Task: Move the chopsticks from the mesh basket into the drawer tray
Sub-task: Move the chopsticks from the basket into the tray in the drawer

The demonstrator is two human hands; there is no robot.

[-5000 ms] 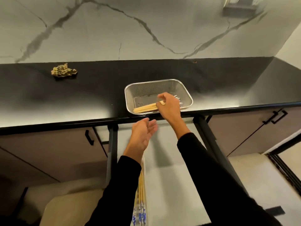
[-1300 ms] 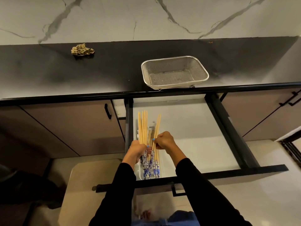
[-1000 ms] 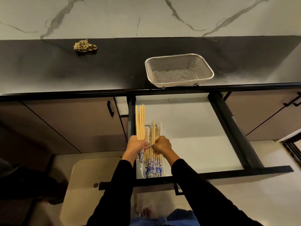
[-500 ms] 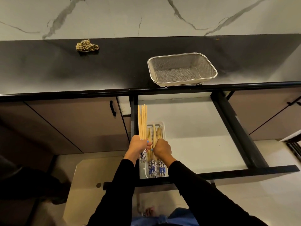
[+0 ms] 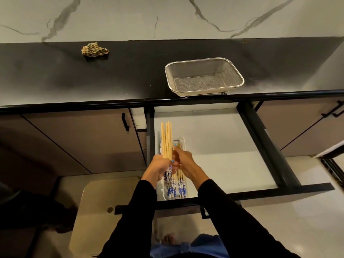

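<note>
While the left hand [image 5: 159, 167] grips a chopstick bundle [image 5: 166, 139] pointing twelve o'clock and the right hand [image 5: 183, 160] pinches others over the tray [image 5: 181, 140], loose sticks could slip beside it.

White grey-veined marble wall [image 5: 130, 17] above glossy black countertop [image 5: 55, 77]; brown cabinet doors [image 5: 80, 142] with black handles [image 5: 125, 121]; pale tiled floor [image 5: 297, 220].
</note>
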